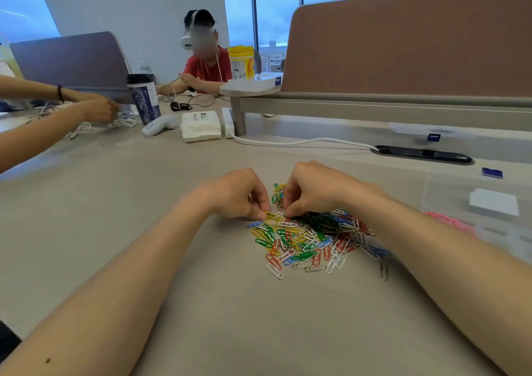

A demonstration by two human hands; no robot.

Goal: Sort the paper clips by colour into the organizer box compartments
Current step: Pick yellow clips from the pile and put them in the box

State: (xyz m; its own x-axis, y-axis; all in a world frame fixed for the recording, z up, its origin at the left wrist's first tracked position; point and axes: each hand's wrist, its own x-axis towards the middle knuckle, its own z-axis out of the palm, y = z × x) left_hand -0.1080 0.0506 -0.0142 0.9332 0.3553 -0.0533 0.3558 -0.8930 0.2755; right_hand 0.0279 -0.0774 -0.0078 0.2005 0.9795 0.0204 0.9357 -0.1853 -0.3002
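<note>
Nearest, at 6 o'clock: bare stretch of beige table, with two forearms coming in from 7 and 5 o'clock.

At centre: loose pile of paper clips lying flat on the table, with green, yellow, red, blue, white and bare metal all mixed. Lone grey clip a little apart at the pile's 4 o'clock.

At the pile's 11 o'clock: left hand, fingers curled, thumb and forefinger pinching a yellow paper clip at the pile's edge. Just beside it, at 12 o'clock: right hand, also curled, thumb and forefinger tips brought together down on the clips. Cannot tell whether a clip sits between them.

At 3 o'clock of the pile, near the right forearm: clear organizer box, blurred, with a white label showing. Pink paper clips at its near left corner; which compartment, cannot tell.

Farther, at 1 to 2 o'clock: black cable slot in the table, with a white cable running from it to a white power strip.

At 11 o'clock: tissue pack, white handheld controller, dark lidded tumbler.

At 9 to 10 o'clock: another person's hands over white cords.

Farthest: brown desk divider at 1 o'clock, yellow canister at 12, seated person in a red shirt wearing a white headset.
</note>
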